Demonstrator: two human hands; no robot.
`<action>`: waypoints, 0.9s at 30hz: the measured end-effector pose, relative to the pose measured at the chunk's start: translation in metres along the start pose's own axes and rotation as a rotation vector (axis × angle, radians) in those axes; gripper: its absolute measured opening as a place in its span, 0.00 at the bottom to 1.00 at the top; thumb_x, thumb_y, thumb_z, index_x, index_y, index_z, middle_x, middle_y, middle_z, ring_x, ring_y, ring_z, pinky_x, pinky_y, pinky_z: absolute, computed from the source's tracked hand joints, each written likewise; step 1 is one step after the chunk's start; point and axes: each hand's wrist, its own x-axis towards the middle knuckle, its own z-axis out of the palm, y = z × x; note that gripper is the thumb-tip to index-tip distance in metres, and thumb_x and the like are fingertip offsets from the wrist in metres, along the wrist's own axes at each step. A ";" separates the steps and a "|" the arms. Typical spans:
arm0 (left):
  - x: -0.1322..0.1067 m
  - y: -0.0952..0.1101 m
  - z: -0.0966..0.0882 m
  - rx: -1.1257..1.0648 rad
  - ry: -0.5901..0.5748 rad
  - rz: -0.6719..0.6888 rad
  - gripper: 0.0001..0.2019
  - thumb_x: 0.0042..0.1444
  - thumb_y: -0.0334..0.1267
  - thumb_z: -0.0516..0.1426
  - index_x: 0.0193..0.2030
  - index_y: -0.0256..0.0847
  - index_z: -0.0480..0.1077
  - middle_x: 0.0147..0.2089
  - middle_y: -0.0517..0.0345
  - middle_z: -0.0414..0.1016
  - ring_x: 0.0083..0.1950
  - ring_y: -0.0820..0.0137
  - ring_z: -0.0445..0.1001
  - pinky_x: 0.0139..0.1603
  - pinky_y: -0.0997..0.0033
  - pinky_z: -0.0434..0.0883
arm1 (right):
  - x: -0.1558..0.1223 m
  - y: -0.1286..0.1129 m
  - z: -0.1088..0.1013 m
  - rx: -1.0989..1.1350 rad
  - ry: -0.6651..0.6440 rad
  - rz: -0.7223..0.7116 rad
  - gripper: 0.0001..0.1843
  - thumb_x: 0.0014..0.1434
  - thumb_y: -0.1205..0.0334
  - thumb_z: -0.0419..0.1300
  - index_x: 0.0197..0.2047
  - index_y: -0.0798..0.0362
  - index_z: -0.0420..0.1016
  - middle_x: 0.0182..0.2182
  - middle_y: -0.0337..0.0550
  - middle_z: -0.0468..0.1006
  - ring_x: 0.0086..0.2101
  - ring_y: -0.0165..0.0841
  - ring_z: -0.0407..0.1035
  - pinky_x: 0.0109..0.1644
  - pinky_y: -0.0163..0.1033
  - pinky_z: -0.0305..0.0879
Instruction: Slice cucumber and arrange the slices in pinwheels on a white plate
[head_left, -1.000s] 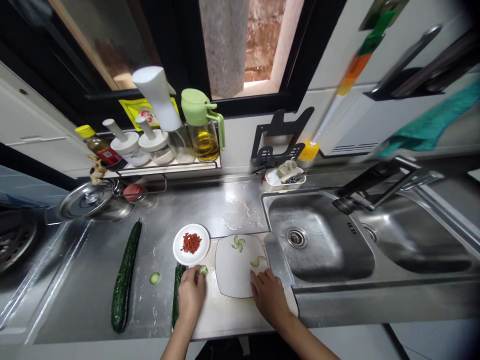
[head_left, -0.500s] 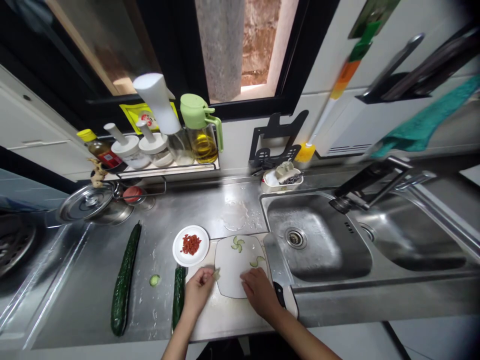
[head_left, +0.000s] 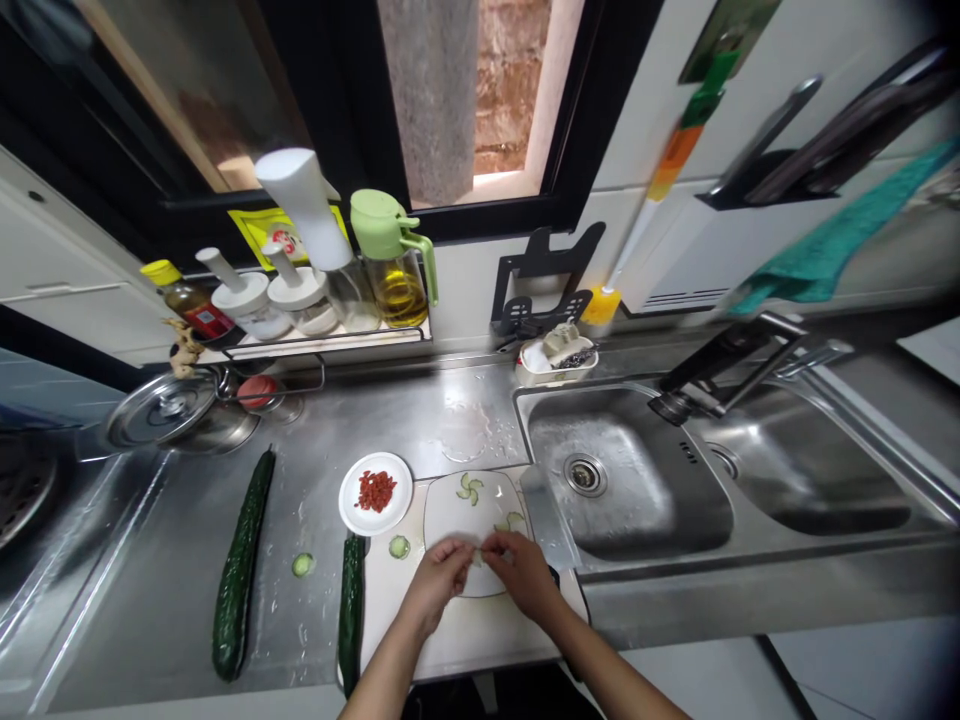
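Observation:
Over the near part of a white squarish plate (head_left: 442, 515), my left hand (head_left: 442, 580) and my right hand (head_left: 523, 572) meet with pinched fingertips. A small pale-green cucumber slice (head_left: 478, 558) is between them, partly hidden by the fingers. At the plate's far side, thin cucumber slices (head_left: 470, 488) form a pinwheel; a few more slices (head_left: 511, 522) lie just beyond my right hand. The plate rests on a pale cutting board (head_left: 465, 645). A round cucumber slice (head_left: 399, 547) lies on the board, left of the plate.
A cut cucumber (head_left: 351, 610) lies along the board's left edge, a whole cucumber (head_left: 244, 565) farther left. A cucumber end (head_left: 303, 565) sits between them. Behind stands a small white dish (head_left: 405, 490) of red bits. Right of the plate lies a cleaver (head_left: 551, 515), beside the sink (head_left: 622, 480).
My left hand has moved right with the cucumber slice, uncovering the round slice on the board. Both hands now meet over the plate. The view has shifted slightly.

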 end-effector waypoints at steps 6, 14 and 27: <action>0.003 0.004 0.010 -0.106 0.012 -0.227 0.24 0.37 0.55 0.63 0.34 0.37 0.67 0.23 0.65 0.66 0.19 0.83 0.58 0.21 0.80 0.46 | -0.008 -0.004 -0.014 -0.085 0.012 -0.123 0.06 0.54 0.66 0.55 0.31 0.50 0.74 0.30 0.39 0.77 0.37 0.33 0.68 0.44 0.38 0.61; 0.019 0.005 0.021 -0.108 0.031 -0.160 0.24 0.28 0.42 0.69 0.35 0.36 0.71 0.22 0.66 0.66 0.21 0.82 0.61 0.21 0.80 0.48 | -0.013 0.000 -0.026 -0.042 0.026 -0.011 0.07 0.54 0.63 0.53 0.31 0.50 0.73 0.30 0.40 0.76 0.36 0.35 0.69 0.43 0.39 0.61; 0.050 0.002 0.036 0.418 0.126 0.280 0.08 0.43 0.39 0.60 0.28 0.37 0.74 0.23 0.62 0.72 0.25 0.75 0.67 0.28 0.76 0.63 | -0.003 0.033 -0.026 -0.093 0.075 0.106 0.11 0.53 0.65 0.50 0.32 0.50 0.74 0.30 0.40 0.77 0.35 0.35 0.69 0.40 0.37 0.59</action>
